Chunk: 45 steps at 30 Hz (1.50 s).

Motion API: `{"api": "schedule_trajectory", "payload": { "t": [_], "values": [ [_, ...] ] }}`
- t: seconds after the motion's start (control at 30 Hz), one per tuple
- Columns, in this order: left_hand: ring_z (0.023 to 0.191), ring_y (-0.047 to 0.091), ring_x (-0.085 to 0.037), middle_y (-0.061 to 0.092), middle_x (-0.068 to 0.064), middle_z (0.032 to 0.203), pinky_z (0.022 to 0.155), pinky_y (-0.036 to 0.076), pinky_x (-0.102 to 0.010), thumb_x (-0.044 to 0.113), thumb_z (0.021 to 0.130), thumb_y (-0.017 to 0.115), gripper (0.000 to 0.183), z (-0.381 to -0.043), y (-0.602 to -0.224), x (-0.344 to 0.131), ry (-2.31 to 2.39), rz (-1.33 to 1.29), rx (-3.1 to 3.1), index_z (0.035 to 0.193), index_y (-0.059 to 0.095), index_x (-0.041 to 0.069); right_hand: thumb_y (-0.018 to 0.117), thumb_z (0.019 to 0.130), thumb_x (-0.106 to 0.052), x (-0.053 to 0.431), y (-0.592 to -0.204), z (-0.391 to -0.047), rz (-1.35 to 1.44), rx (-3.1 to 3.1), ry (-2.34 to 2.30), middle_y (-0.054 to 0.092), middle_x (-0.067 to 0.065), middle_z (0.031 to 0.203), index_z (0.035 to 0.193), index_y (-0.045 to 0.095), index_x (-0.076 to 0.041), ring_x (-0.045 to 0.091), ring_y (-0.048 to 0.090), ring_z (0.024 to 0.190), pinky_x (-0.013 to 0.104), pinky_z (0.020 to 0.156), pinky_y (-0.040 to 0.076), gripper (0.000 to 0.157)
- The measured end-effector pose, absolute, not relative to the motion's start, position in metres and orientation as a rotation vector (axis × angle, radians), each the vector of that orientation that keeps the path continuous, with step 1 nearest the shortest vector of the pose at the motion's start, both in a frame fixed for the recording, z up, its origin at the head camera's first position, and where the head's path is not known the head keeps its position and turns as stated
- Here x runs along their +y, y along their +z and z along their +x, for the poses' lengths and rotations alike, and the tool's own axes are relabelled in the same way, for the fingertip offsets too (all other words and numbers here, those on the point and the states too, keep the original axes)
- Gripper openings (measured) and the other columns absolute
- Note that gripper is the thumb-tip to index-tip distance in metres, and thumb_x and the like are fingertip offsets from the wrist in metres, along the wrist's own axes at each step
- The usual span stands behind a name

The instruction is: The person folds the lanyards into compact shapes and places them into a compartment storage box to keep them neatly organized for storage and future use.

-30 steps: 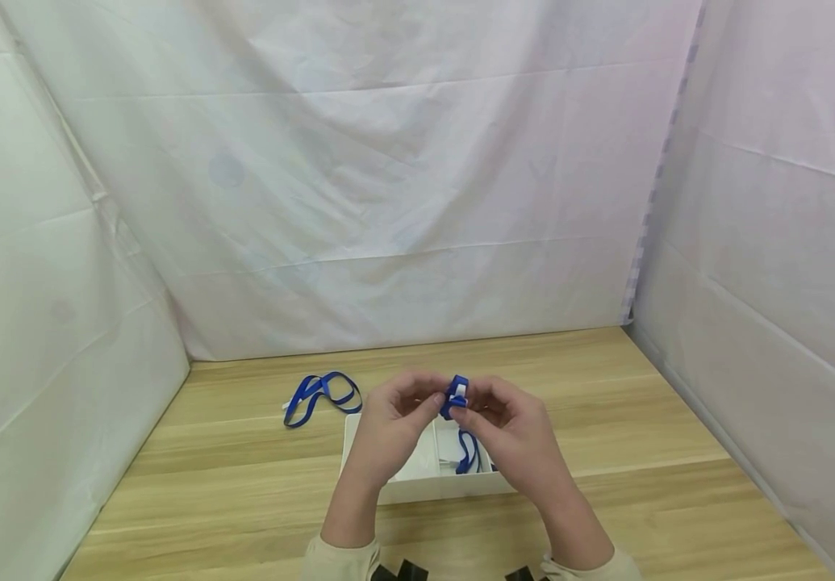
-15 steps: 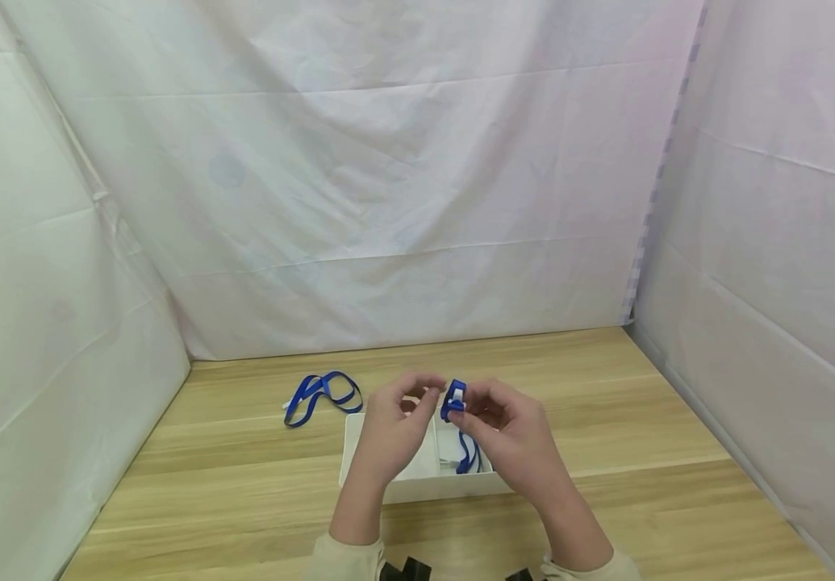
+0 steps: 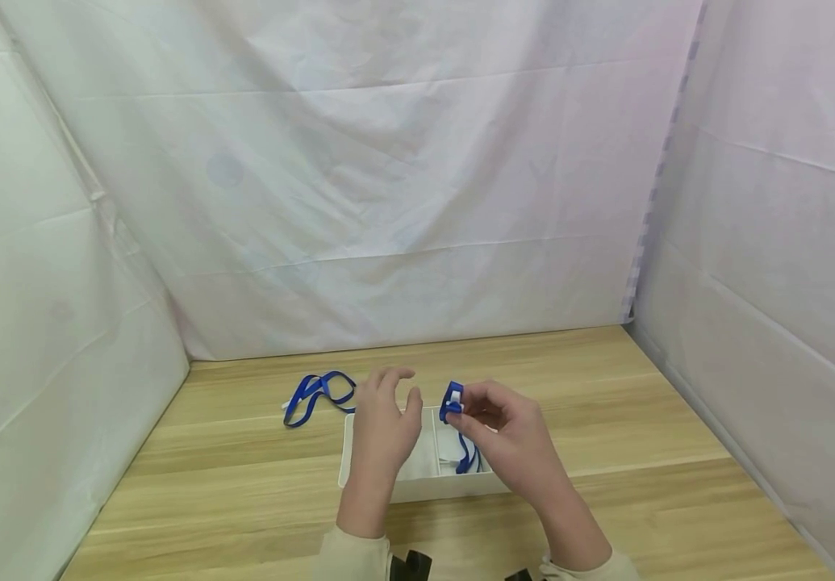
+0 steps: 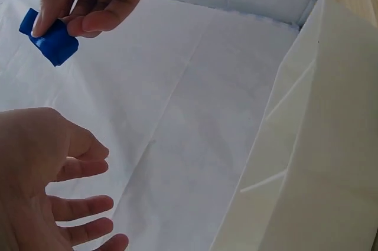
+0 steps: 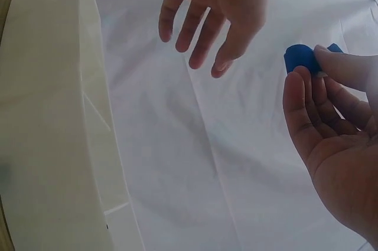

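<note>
Above the white divided box (image 3: 453, 486), my right hand (image 3: 517, 436) pinches a small folded bundle of blue lanyard strap (image 3: 452, 401) between thumb and fingers. A bit of white shows within its folds in the head view. In the right wrist view the blue strap (image 5: 302, 59) sticks out past the fingertips. My left hand (image 3: 386, 424) is apart from the bundle, over the box's left side. Its fingers are spread and hold nothing, as the left hand (image 4: 35, 180) in the left wrist view also shows.
Another blue lanyard (image 3: 306, 401) lies loosely looped on the wooden table (image 3: 206, 468), left of the box. Blue straps (image 3: 466, 460) and white pieces sit in the box's right compartment. White cloth walls (image 3: 402, 202) enclose the table at the back and sides.
My left hand has let go of the blue strap and moved left, its fingers spreading. My right hand keeps hold of the bundle and has barely moved.
</note>
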<state>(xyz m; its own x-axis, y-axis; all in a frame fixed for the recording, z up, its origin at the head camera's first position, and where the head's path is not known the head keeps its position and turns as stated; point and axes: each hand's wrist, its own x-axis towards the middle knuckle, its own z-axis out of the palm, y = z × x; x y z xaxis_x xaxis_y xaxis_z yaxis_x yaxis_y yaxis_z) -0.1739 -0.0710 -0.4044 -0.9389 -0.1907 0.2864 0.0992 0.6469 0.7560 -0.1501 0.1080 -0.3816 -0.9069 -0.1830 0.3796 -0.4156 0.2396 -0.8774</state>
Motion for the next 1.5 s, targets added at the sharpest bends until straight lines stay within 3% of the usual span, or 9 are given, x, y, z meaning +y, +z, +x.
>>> {"api": "schedule_trajectory", "payload": {
  "t": [0.2, 0.43, 1.07, 1.5],
  "values": [
    [0.146, 0.046, -0.046, 0.053, -0.020, 0.155, 0.110, 0.052, -0.062, 0.029, 0.098, 0.077, 0.044, -0.175, -0.411, -0.069, -0.891, 0.072, -2.609, 0.137, 0.066, 0.011, 0.081, 0.093, -0.006, 0.109, -0.383, -0.151, 0.585, -2.301, 1.728, 0.074, 0.004, 0.094, 0.102, 0.075, -0.011, 0.009, 0.072, 0.088, 0.024, 0.083, 0.063, 0.011],
    [0.152, 0.039, -0.047, 0.046, -0.023, 0.162, 0.113, 0.048, -0.066, 0.032, 0.098, 0.077, 0.054, -0.176, -0.414, -0.073, -0.905, 0.100, -2.677, 0.145, 0.061, 0.011, 0.081, 0.093, -0.008, 0.109, -0.384, -0.150, 0.531, -2.342, 1.719, 0.073, 0.003, 0.095, 0.103, 0.075, -0.013, 0.011, 0.071, 0.089, 0.022, 0.084, 0.062, 0.013],
    [0.148, 0.044, -0.051, 0.052, -0.024, 0.157, 0.114, 0.045, -0.069, 0.026, 0.100, 0.074, 0.050, -0.177, -0.426, -0.097, -0.903, 0.115, -2.732, 0.143, 0.061, 0.005, 0.082, 0.093, -0.009, 0.098, -0.406, -0.171, 0.375, -2.498, 1.731, 0.072, 0.002, 0.095, 0.103, 0.076, -0.014, 0.013, 0.067, 0.087, 0.020, 0.078, 0.058, 0.012],
    [0.152, 0.038, -0.051, 0.045, -0.023, 0.164, 0.119, 0.035, -0.073, 0.038, 0.103, 0.071, 0.056, -0.172, -0.439, -0.119, -0.853, 0.087, -2.832, 0.149, 0.057, 0.010, 0.081, 0.094, -0.009, 0.080, -0.411, -0.183, 0.393, -2.537, 1.705, 0.074, -0.001, 0.092, 0.100, 0.075, -0.015, 0.012, 0.068, 0.086, 0.022, 0.079, 0.058, 0.011]
  ]
}}
